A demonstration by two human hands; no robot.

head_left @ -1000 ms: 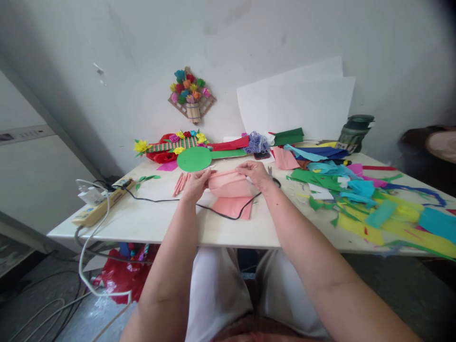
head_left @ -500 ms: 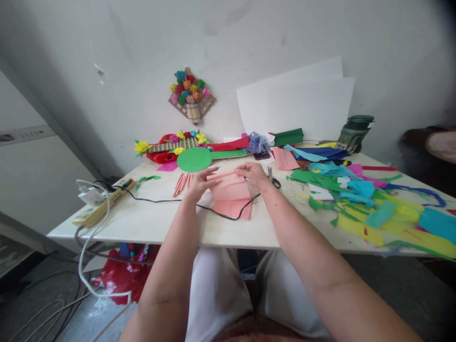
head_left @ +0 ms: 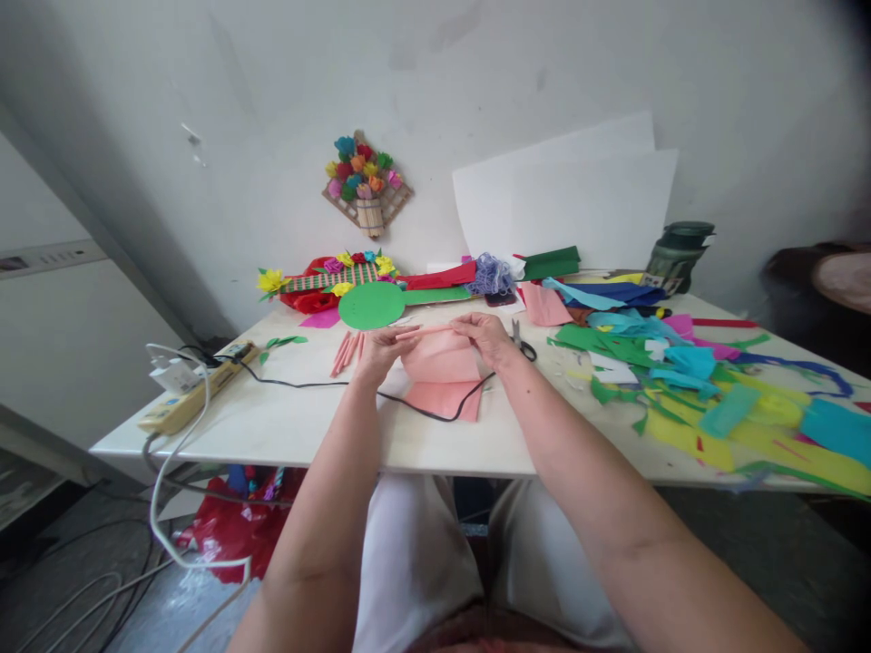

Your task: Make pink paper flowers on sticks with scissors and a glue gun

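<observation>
A sheet of pink crepe paper (head_left: 441, 361) is stretched between my hands, its far edge rolled into a thin tube. My left hand (head_left: 382, 352) pinches the tube's left end, and my right hand (head_left: 482, 336) pinches the right end. Below it, another piece of pink paper (head_left: 442, 400) lies on the table, crossed by a black cord (head_left: 435, 416). Several finished-looking pink paper rolls (head_left: 346, 350) rest just beyond my left hand. Scissors (head_left: 521, 341) with dark handles lie to the right of my right hand.
Coloured paper scraps (head_left: 700, 381) cover the table's right side, with a green bottle (head_left: 680, 257) behind them. A power strip (head_left: 197, 394) sits at the left edge. Toward the wall are a round green card (head_left: 371, 306), yarn (head_left: 494, 275) and a flower-trimmed woven piece (head_left: 327, 278).
My left fingers have closed in more on the end of the rolled edge. Both hands otherwise stay in about the same place.
</observation>
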